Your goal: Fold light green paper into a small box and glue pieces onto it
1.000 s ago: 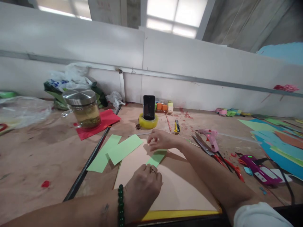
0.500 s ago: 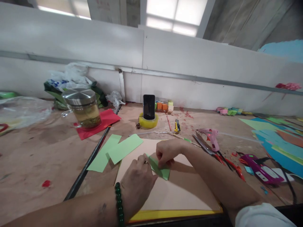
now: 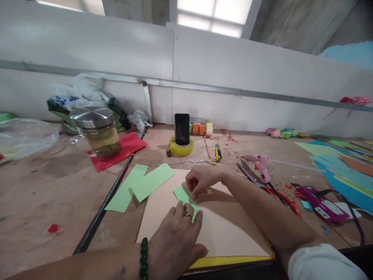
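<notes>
A small green paper piece [image 3: 181, 193] lies over pale pink sheets [image 3: 227, 237], partly hidden by both hands. My left hand [image 3: 177, 233], with a ring and a green bead bracelet, rests with its fingers spread on the near part of the paper, thumb apart. My right hand [image 3: 202, 181] is curled, thumb and fingertips together at the paper's far right edge. Two more light green paper strips [image 3: 154, 182] overlap just left of the sheets.
Behind stands a phone [image 3: 182, 128] in a yellow tape roll [image 3: 182, 147]. Rightward lie a yellow cutter [image 3: 218, 151], scissors [image 3: 250, 175], a pink glue gun [image 3: 260, 165] and a purple power strip [image 3: 322, 204]. At left, a glass tea jar [image 3: 100, 134] stands on red paper [image 3: 132, 144].
My left hand has moved nearer and its fingers have spread over the green paper. My right hand has shifted slightly left and up along it. The view has tilted slightly.
</notes>
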Demonstrator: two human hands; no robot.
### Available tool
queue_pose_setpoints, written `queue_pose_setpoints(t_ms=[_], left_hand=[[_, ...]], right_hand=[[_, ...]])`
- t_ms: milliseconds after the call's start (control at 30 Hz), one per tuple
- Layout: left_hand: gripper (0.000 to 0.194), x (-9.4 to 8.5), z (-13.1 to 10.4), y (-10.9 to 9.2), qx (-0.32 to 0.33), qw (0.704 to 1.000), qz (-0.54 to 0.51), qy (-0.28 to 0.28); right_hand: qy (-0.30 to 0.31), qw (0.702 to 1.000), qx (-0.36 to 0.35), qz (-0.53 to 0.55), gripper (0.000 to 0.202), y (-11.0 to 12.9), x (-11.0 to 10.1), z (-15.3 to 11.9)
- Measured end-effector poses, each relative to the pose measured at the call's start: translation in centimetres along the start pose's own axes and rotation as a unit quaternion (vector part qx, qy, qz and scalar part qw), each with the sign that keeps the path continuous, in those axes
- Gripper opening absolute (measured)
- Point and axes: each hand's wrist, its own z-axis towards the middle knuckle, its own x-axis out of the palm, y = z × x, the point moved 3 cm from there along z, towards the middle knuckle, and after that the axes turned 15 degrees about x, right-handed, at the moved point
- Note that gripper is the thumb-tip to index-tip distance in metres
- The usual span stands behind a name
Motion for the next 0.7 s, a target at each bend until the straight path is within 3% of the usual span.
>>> queue_pose_setpoints(t_ms=[167, 300, 533, 700], left_hand=[[0.039, -0.2, 0.3, -0.1, 0.031, 0.999, 0.030, -0.003], [0.040, 0.2, 0.5, -0.5, 0.032, 0.998, 0.058, 0.012], [0.046, 0.5, 0.4, -0.6, 0.019, 0.998, 0.062, 0.016], [0.040, -0.1, 0.4, -0.7, 0.032, 0.996, 0.070, 0.049]], right_hand=[[-0.087, 0.992, 0.027, -0.082, 0.028, 0.9, 0.4, -0.1], [-0.137, 0.985, 0.026, -0.101, 0.026, 1.2, -0.3, -0.3], [-0.142, 0.988, 0.023, -0.056, 0.028, 1.0, -0.4, -0.1], [-0.126, 0.988, -0.088, 0.028, 0.028, 1.9, 0.3, 0.1]])
